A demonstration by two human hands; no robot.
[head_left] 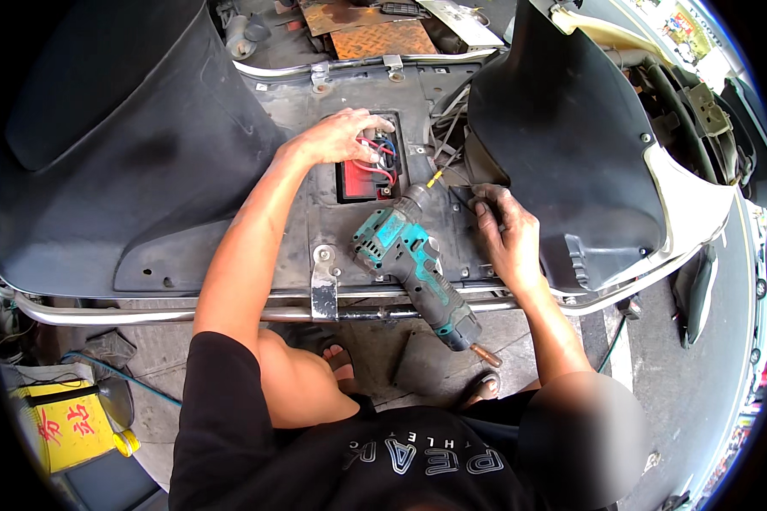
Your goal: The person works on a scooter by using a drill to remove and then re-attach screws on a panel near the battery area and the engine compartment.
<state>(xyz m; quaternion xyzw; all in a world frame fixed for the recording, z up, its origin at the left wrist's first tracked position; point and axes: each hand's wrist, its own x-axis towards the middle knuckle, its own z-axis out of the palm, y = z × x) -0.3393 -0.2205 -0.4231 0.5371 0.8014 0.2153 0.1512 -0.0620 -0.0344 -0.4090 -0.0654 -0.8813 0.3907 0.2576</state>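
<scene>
My left hand (339, 138) reaches over a red-and-black battery (365, 185) set in a rectangular recess of the scooter's floorboard (294, 111). Its thumb and fingers are apart, touching down near the red and blue wires (387, 146) on the battery's top. To the right, my right hand (511, 232) is curled above the floorboard; something dark lies at its fingertips, too small to name. Between the hands a teal-and-black cordless drill (413, 264) rests untouched across the floorboard edge, with a yellow-collared bit (435, 178) in its chuck.
A chrome side rail (136, 315) with a metal bracket (324, 281) runs along the near edge. Black body panels (562, 145) rise on both sides. Loose cables (452, 136) trail beside the recess. Rusty metal plates (383, 40) lie beyond. A yellow box (72, 430) stands lower left.
</scene>
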